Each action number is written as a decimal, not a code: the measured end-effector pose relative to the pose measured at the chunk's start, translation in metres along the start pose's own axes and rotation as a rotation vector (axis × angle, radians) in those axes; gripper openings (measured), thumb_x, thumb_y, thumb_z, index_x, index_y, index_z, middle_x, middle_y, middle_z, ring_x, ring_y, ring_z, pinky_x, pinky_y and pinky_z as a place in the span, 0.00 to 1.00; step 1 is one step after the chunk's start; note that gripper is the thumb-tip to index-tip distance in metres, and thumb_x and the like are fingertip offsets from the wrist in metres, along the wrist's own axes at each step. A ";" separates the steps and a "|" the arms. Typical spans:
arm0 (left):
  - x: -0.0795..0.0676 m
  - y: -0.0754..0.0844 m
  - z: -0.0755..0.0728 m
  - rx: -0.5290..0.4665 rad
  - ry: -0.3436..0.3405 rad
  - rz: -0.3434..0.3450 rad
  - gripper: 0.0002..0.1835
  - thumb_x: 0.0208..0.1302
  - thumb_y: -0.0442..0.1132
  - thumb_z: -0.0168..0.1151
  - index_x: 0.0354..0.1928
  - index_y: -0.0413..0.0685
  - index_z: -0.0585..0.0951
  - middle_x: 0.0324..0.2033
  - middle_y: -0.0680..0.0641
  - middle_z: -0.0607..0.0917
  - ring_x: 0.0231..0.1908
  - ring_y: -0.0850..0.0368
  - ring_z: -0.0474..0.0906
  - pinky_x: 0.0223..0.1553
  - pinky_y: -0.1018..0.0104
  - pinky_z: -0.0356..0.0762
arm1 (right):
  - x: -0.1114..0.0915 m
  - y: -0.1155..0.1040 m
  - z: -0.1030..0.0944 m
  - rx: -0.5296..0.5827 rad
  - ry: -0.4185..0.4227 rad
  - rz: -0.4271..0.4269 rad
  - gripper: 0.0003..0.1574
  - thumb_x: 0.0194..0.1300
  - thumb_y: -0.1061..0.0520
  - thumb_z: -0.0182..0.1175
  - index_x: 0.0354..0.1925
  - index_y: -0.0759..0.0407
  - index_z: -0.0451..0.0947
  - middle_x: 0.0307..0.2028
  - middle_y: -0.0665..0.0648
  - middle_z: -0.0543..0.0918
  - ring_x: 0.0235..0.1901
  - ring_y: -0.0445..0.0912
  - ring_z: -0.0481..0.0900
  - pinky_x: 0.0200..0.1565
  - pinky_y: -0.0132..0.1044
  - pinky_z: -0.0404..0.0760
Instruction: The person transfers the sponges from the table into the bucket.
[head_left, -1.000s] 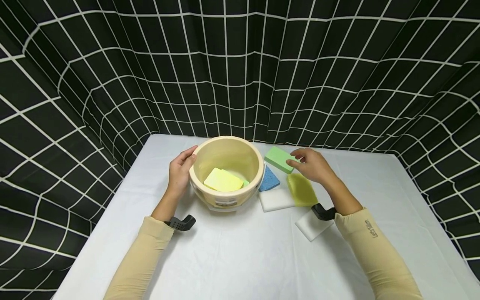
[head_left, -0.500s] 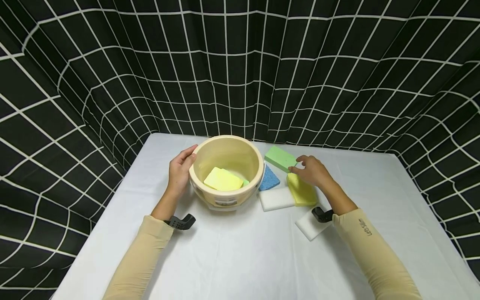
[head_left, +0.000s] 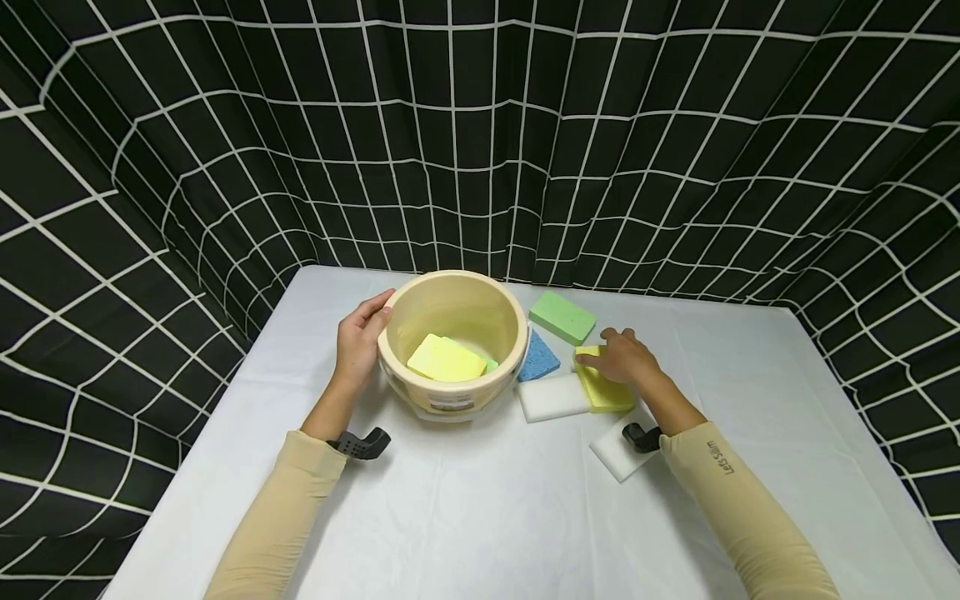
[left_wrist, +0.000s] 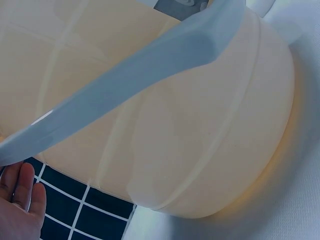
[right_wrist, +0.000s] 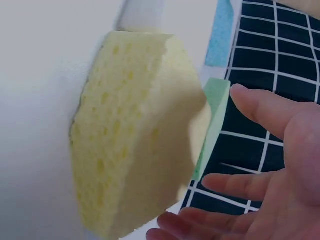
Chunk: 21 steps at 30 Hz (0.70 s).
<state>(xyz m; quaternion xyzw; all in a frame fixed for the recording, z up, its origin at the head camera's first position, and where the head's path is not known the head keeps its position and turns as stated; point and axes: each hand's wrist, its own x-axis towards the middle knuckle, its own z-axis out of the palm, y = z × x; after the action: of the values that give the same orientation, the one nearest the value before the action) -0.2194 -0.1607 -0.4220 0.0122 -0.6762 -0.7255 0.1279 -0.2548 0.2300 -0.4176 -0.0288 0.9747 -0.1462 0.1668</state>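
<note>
A cream bucket (head_left: 420, 400) stands on the table, a yellow sponge (head_left: 446, 360) and a bit of a green one visible inside. My left hand (head_left: 358, 342) rests against the left side of its rim, fingers extended. In the left wrist view the fingers (left_wrist: 22, 185) reach up beside the bucket's handle (left_wrist: 125, 85); the thumb is out of sight. My right hand (head_left: 626, 358) hovers over another yellow sponge (head_left: 603, 390) on the table, thumb and fingers spread. The right wrist view shows this porous sponge (right_wrist: 115, 130) beside the spread hand (right_wrist: 280, 165), no grip visible.
Right of the bucket lie a green sponge (head_left: 562, 317), a blue sponge (head_left: 538, 358) and a white sponge (head_left: 553, 398). A second white sponge (head_left: 618, 450) lies nearer, partly under the right wrist. A black grid curtain (head_left: 480, 150) hangs behind the white-covered table (head_left: 480, 517).
My right hand has moved from the green sponge toward me, to over the yellow sponge. The left hand and the bucket have stayed in place.
</note>
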 end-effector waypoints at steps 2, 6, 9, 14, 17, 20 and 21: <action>0.000 0.000 0.000 0.001 -0.001 0.002 0.20 0.71 0.35 0.52 0.61 0.35 0.75 0.61 0.38 0.77 0.51 0.65 0.78 0.50 0.80 0.80 | 0.001 0.000 0.002 -0.020 -0.002 0.012 0.52 0.65 0.34 0.55 0.67 0.73 0.58 0.56 0.78 0.67 0.47 0.64 0.74 0.48 0.57 0.78; 0.001 0.001 0.001 0.003 0.007 0.000 0.19 0.70 0.34 0.52 0.61 0.35 0.76 0.61 0.37 0.77 0.52 0.66 0.78 0.50 0.80 0.80 | 0.004 -0.002 0.008 -0.050 -0.017 0.036 0.50 0.63 0.34 0.57 0.64 0.72 0.61 0.51 0.73 0.70 0.40 0.57 0.73 0.38 0.47 0.77; 0.000 0.001 0.001 0.011 0.007 -0.008 0.19 0.70 0.34 0.52 0.61 0.35 0.76 0.62 0.37 0.77 0.52 0.66 0.77 0.51 0.81 0.79 | 0.006 -0.003 0.013 -0.075 -0.014 0.046 0.49 0.62 0.35 0.58 0.63 0.72 0.63 0.47 0.71 0.71 0.37 0.55 0.71 0.33 0.43 0.74; -0.001 0.001 0.000 0.014 -0.001 -0.009 0.19 0.71 0.34 0.52 0.61 0.35 0.75 0.61 0.37 0.77 0.51 0.65 0.77 0.50 0.81 0.79 | 0.008 -0.005 0.016 -0.104 -0.006 0.057 0.49 0.62 0.36 0.60 0.63 0.73 0.63 0.47 0.71 0.72 0.35 0.54 0.71 0.30 0.40 0.73; -0.001 0.001 0.000 0.008 -0.001 -0.006 0.19 0.71 0.34 0.52 0.61 0.35 0.76 0.61 0.38 0.77 0.51 0.66 0.77 0.50 0.81 0.80 | 0.009 -0.006 0.016 -0.114 -0.005 0.059 0.49 0.62 0.36 0.60 0.63 0.73 0.63 0.46 0.71 0.72 0.34 0.54 0.71 0.30 0.40 0.72; -0.001 0.002 0.000 0.004 0.003 -0.003 0.19 0.71 0.34 0.52 0.60 0.35 0.76 0.61 0.38 0.77 0.50 0.66 0.78 0.49 0.81 0.80 | 0.011 -0.006 0.015 -0.119 -0.002 0.059 0.48 0.61 0.36 0.60 0.63 0.72 0.64 0.45 0.70 0.72 0.34 0.54 0.71 0.30 0.40 0.72; -0.001 0.002 0.000 0.007 0.003 -0.003 0.19 0.71 0.34 0.52 0.60 0.35 0.76 0.61 0.38 0.77 0.50 0.67 0.78 0.49 0.81 0.80 | 0.011 -0.006 0.015 -0.120 -0.003 0.060 0.48 0.61 0.37 0.60 0.62 0.72 0.64 0.45 0.69 0.72 0.34 0.54 0.71 0.30 0.40 0.72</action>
<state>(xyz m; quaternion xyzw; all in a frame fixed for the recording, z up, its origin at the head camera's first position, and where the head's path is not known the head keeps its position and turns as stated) -0.2183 -0.1605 -0.4198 0.0147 -0.6783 -0.7234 0.1280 -0.2602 0.2189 -0.4333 -0.0099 0.9819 -0.0825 0.1703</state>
